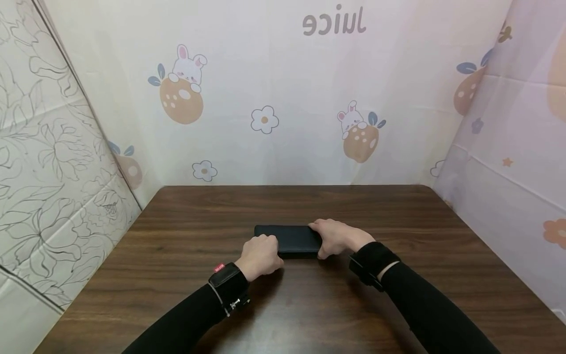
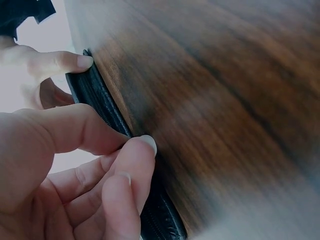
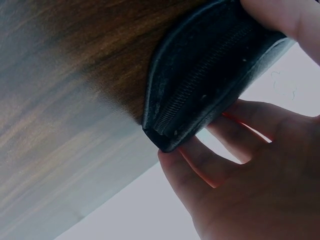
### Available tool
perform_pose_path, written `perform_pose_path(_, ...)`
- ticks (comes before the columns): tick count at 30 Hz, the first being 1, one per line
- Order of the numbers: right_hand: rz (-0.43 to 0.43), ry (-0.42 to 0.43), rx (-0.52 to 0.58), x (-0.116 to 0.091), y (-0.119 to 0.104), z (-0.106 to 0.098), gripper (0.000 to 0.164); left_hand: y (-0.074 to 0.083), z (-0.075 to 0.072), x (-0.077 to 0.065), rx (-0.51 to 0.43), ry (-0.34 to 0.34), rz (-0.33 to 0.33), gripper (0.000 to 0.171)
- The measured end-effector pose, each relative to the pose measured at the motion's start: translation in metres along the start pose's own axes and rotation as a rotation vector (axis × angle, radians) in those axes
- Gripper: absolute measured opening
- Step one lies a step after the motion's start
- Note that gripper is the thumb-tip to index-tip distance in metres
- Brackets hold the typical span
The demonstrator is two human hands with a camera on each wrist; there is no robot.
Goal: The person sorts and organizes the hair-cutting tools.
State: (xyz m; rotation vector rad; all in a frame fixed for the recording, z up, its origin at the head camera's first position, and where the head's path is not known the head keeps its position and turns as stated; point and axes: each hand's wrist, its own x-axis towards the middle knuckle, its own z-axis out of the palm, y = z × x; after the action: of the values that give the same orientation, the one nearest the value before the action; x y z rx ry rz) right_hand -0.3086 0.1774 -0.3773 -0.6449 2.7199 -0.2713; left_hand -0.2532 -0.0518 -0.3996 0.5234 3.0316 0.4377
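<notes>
A black zippered wallet (image 1: 294, 238) lies flat on the table, long side toward me. My left hand (image 1: 261, 255) is at its near left part with fingers curled. In the left wrist view, that hand's thumb and fingertip (image 2: 142, 150) pinch together at the wallet's zippered edge; whatever is between them is hidden. Around the right end, my right hand (image 1: 338, 236) grips the wallet, thumb on the near side and fingers on the far side. The right wrist view shows the zipper (image 3: 200, 75) teeth meshed along the rounded end.
The brown wooden table (image 1: 309, 309) extends around both forearms. A printed curtain (image 1: 274, 73) hangs behind its far edge, with another patterned curtain (image 1: 522, 147) at the right. A floral-lined panel (image 1: 53, 172) stands along the left side.
</notes>
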Motion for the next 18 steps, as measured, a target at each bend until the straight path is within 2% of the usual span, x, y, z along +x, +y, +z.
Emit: perform_pose_path(18,-0.009,-0.005,-0.015,0.0016,0.0019,0.0013,0.084,-0.0013,0.0,0.0018,0.001,-0.004,0.004,0.042)
